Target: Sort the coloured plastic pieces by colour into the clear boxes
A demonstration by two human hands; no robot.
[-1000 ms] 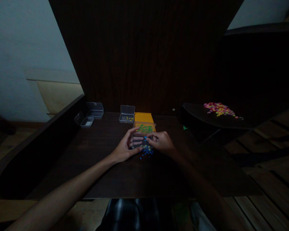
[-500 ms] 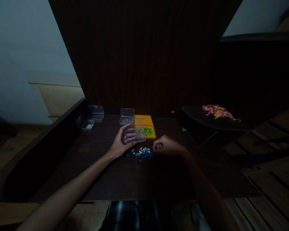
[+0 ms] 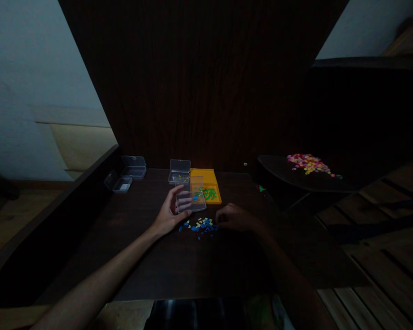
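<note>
My left hand [image 3: 167, 214] grips a clear plastic box [image 3: 199, 206] by its left side, thumb in front and fingers behind. The box's lid stands raised, and a few blue bits show through it. Just below lies a loose pile of small blue and cream pieces [image 3: 203, 224] on the dark tabletop. At the right edge of that pile is my right hand [image 3: 236, 217], its fingers curled and pressed together; whatever they hold is hidden. Behind the held box, a yellow tray [image 3: 217, 185] contains many small green pieces [image 3: 210, 193].
Another open clear box [image 3: 179, 176] with yellowish bits stands left of the tray. Two more open clear boxes [image 3: 135, 172] [image 3: 123, 185] sit at the far left by the raised side board [image 3: 55, 224]. A heap of pink, red and yellow pieces [image 3: 309, 164] lies on the right-hand shelf.
The view has tilted slightly, so the table appears lower. My right hand's fingers have turned down toward the pile's right edge. My left hand keeps its hold on the box.
</note>
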